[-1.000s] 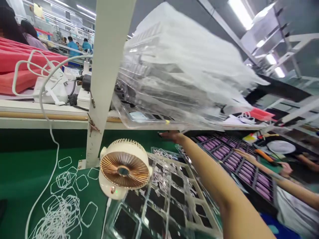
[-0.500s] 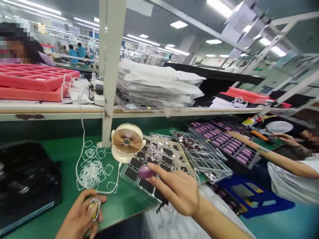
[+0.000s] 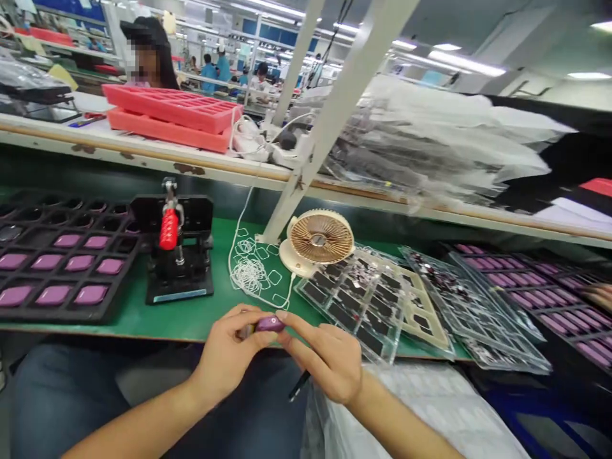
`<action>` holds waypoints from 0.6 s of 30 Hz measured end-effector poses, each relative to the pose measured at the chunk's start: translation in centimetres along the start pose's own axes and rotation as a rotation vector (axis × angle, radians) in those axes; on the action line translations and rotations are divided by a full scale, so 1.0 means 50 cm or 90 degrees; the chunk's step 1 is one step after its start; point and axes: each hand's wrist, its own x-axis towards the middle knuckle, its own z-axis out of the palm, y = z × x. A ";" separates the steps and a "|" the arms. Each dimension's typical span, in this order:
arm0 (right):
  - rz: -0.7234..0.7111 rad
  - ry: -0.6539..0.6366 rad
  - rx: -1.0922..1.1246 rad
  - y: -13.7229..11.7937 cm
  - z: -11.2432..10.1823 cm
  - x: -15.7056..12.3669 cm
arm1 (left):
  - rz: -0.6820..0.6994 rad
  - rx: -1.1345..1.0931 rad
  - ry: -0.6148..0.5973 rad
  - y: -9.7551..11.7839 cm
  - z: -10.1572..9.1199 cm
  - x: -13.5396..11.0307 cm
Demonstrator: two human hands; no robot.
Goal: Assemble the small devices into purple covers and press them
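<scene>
A small rounded purple casing (image 3: 270, 324) with a pale mark on its side is held in front of my body, over the bench's front edge. My left hand (image 3: 224, 354) grips its left side between thumb and fingers. A bit of something yellowish shows by those fingers, mostly hidden. My right hand (image 3: 329, 360) pinches the casing's right end with its fingertips. Below the right hand a thin black stick-like tool (image 3: 299, 386) pokes out; I cannot tell how it is held. Beyond the hands lies a pile of thin white ring gaskets (image 3: 249, 275) on the green bench.
A black toggle-clamp press (image 3: 179, 255) with a red handle stands left, beside a black tray (image 3: 109, 306) of purple casings. A beige fan (image 3: 318, 237) and clear parts trays (image 3: 354, 303) are to the right. A white shelf post (image 3: 329, 121) rises behind.
My hands have come together: the purple casing in my right hand now meets my left hand, which held a small white-rimmed part. The view has swung left, showing the press and casing tray.
</scene>
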 end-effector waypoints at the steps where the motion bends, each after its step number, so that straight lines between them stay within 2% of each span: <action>1: 0.028 -0.001 0.042 -0.011 0.017 0.004 | 0.012 0.014 0.020 -0.008 -0.016 -0.007; 5: 0.115 -0.038 0.190 -0.042 0.067 0.035 | 0.068 0.103 0.055 -0.034 -0.090 -0.040; 9: 0.112 -0.101 0.242 -0.057 0.094 0.072 | 0.119 0.227 0.044 -0.044 -0.148 -0.066; 13: 0.113 -0.208 0.272 -0.060 0.108 0.092 | 0.091 0.293 0.001 -0.036 -0.178 -0.073; 18: 0.141 -0.324 0.330 -0.038 0.121 0.104 | 0.035 0.346 -0.046 -0.027 -0.193 -0.057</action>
